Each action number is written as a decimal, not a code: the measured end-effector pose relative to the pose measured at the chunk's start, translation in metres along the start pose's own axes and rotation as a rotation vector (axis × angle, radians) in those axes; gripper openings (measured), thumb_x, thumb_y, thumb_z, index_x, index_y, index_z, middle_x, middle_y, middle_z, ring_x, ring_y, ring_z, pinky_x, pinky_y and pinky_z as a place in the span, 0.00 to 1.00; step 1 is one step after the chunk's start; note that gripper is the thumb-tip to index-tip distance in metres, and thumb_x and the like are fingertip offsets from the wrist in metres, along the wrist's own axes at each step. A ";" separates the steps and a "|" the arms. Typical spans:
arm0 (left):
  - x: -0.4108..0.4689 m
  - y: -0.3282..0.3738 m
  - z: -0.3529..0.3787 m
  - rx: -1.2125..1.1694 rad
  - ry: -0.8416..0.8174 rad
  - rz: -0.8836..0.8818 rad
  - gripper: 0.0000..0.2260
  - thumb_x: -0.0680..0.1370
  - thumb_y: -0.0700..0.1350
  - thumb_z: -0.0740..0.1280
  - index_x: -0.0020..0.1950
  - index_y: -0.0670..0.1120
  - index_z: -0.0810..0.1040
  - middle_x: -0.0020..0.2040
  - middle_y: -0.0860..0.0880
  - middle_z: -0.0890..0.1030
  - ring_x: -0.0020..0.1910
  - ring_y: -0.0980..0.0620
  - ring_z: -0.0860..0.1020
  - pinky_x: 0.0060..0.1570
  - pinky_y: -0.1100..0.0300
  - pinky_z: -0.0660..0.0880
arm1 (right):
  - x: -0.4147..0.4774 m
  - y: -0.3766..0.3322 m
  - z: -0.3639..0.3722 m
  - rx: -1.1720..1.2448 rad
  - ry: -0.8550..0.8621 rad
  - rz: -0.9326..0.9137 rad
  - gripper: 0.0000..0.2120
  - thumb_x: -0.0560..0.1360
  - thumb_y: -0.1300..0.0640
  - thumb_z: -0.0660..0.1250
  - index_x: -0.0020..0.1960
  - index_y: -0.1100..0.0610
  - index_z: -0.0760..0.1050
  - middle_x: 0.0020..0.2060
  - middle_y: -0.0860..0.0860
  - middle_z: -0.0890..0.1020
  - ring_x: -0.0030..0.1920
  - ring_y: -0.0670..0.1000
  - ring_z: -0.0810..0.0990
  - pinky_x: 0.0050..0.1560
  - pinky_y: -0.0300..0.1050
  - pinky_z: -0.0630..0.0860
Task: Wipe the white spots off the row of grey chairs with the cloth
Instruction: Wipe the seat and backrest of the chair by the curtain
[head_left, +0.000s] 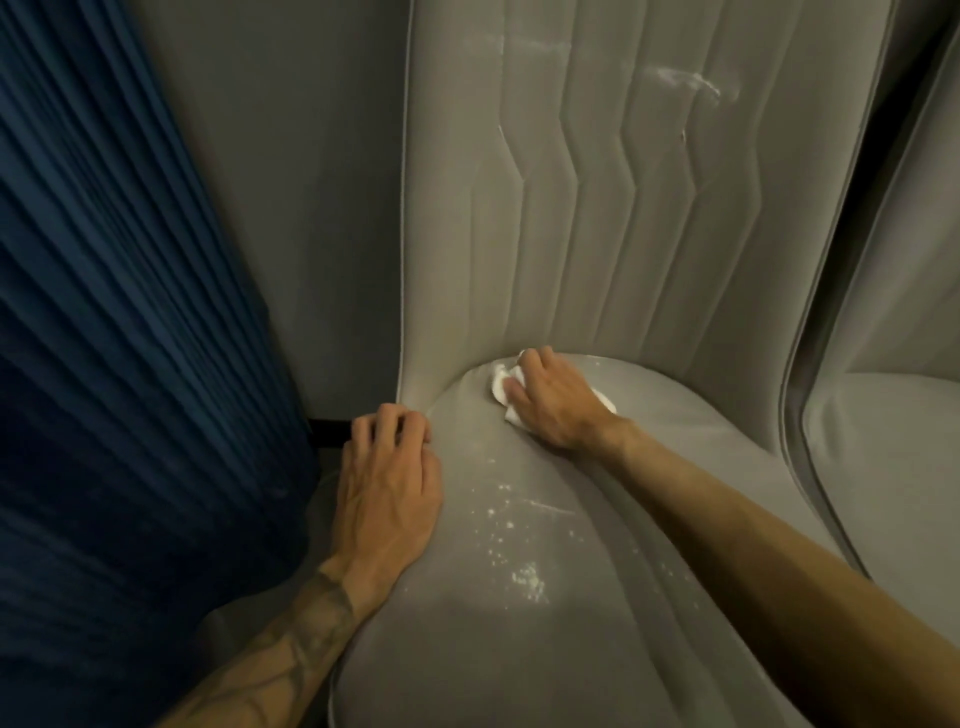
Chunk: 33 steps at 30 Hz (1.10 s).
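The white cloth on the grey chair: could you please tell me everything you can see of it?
The cloth is small, white, crumpled and soft-looking. It lies bunched at the back of the chair seat, near the crease below the backrest. The right hand holds it down against the seat, covering its middle; only its edges show either side of the hand.

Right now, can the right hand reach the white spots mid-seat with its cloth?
Probably yes: the white spots lie bare on the seat, near the right hand and cloth, nothing between.
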<state>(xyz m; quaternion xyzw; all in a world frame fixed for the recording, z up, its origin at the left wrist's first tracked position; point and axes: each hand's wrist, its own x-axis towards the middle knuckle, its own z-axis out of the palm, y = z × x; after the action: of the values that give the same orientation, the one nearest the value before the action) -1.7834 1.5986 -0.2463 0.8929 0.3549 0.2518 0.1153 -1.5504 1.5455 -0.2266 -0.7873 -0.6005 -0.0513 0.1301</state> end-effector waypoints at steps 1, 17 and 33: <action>0.000 0.000 0.000 -0.003 -0.005 -0.005 0.07 0.81 0.43 0.58 0.51 0.44 0.74 0.56 0.44 0.74 0.53 0.43 0.71 0.51 0.44 0.72 | 0.006 -0.006 0.000 -0.039 0.006 0.003 0.15 0.85 0.54 0.54 0.55 0.64 0.73 0.52 0.64 0.75 0.53 0.63 0.72 0.57 0.60 0.66; -0.002 0.003 -0.004 -0.165 -0.013 -0.069 0.09 0.81 0.40 0.56 0.57 0.42 0.75 0.56 0.43 0.75 0.55 0.42 0.72 0.55 0.42 0.74 | -0.037 -0.063 0.013 0.239 -0.073 -0.228 0.13 0.83 0.46 0.55 0.52 0.56 0.68 0.48 0.54 0.73 0.45 0.54 0.69 0.52 0.49 0.65; -0.005 -0.024 -0.021 -0.325 -0.066 -0.105 0.12 0.86 0.38 0.58 0.66 0.47 0.76 0.63 0.51 0.79 0.63 0.51 0.76 0.61 0.57 0.71 | -0.048 -0.056 -0.006 0.157 -0.065 -0.071 0.14 0.84 0.50 0.57 0.56 0.61 0.71 0.53 0.59 0.75 0.53 0.61 0.73 0.59 0.53 0.66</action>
<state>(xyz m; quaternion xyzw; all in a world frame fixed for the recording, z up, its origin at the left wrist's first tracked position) -1.8110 1.6130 -0.2396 0.8504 0.3519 0.2702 0.2829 -1.6172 1.5129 -0.2244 -0.7543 -0.6339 0.0171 0.1698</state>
